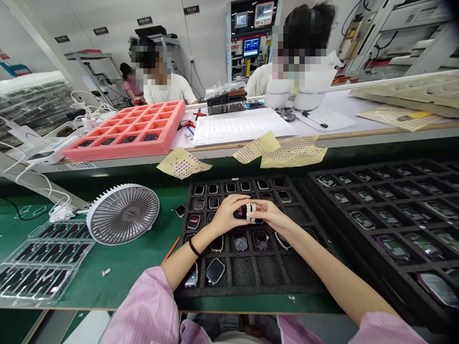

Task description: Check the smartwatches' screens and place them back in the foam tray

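Left hand [228, 211] and right hand [271, 215] — holding a small object [247, 211]; foam tray [247, 289] beneath.

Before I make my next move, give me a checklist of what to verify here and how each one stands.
1. Left hand and right hand both at the small piece: ok.
2. Hands over the black foam tray: ok.
3. Small piece fully in view: not ok, fingers cover part of it.
4. Small piece undamaged: cannot tell, too small and partly hidden.
5. Angled watch in the nearest row straight in its slot: not ok, it lies askew.
6. Fan apart from both hands: ok.
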Demonstrator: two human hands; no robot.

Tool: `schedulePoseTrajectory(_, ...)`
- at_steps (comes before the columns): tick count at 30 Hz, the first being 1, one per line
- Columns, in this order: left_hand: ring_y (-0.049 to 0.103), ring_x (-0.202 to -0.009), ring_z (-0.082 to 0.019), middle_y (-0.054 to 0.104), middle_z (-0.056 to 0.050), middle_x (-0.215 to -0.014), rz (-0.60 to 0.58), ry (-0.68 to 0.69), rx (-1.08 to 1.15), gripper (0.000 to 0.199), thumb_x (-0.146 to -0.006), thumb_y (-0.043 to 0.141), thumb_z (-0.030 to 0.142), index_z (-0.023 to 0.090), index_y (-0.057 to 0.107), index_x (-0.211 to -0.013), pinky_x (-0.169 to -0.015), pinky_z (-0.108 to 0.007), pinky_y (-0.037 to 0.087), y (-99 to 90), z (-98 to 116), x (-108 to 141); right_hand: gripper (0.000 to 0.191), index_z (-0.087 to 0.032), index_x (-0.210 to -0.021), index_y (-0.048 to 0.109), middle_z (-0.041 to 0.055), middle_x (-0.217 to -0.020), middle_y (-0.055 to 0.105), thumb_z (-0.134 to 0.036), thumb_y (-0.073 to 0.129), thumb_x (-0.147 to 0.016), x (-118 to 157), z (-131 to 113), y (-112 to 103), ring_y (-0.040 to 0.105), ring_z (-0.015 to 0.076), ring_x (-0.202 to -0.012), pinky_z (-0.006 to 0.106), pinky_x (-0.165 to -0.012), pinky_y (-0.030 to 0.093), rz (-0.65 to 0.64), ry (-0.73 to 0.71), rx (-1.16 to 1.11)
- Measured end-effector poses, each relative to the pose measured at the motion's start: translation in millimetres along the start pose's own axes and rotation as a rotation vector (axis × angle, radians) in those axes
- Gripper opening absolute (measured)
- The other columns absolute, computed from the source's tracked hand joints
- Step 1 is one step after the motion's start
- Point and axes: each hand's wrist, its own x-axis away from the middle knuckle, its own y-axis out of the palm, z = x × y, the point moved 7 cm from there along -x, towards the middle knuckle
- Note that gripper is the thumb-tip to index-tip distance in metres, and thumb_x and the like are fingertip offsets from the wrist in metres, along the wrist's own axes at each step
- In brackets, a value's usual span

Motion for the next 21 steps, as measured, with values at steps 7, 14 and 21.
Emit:
schedulePoseTrajectory(7,0.050,-0.125,-0.029,0.053,-0.014,-0.133,-0.034,-0.034,0.033,0.086,-0.064,0.079,0.052,0.026,0.044,-0.139,-0.105,-0.049,0.041,3.2,-3.2,1.4,0.044,-0.018,-0.088,0.073,0.0070,-0.084,0.077,-0.026,0.088,-0.048,-2.1,0.2,-9.0,0.073,0.0289,-0.089,0.045,-0.094,0.049,0.058,-0.016,-0.016)
schedulePoseTrajectory(14,0.050,-0.124,-0.030,0.052,-0.014,-0.131,-0.031,-0.045,0.063,0.084,-0.065,0.079,0.050,0.026,0.044,-0.138,-0.105,-0.051,0.042,3.5,-4.7,1.3,0.045,-0.018,-0.090,0.074,0.0077,-0.085,0.077,-0.026,0.089,-0.049,-3.8,1.5,-14.0,0.073,0.0299,-0.090,0.046,-0.094,0.049,0.066,-0.022,-0.018)
schedulePoseTrajectory(21,0.051,-0.124,-0.029,0.053,-0.014,-0.130,-0.045,-0.051,0.069,0.082,-0.067,0.078,0.049,0.025,0.044,-0.137,-0.105,-0.050,0.043,5.8,-6.9,2.6,0.044,-0.018,-0.091,0.074,0.0071,-0.086,0.077,-0.026,0.088,-0.051,-4.1,2.0,-15.8,0.072,0.0291,-0.091,0.044,-0.092,0.050,0.068,-0.024,-0.003)
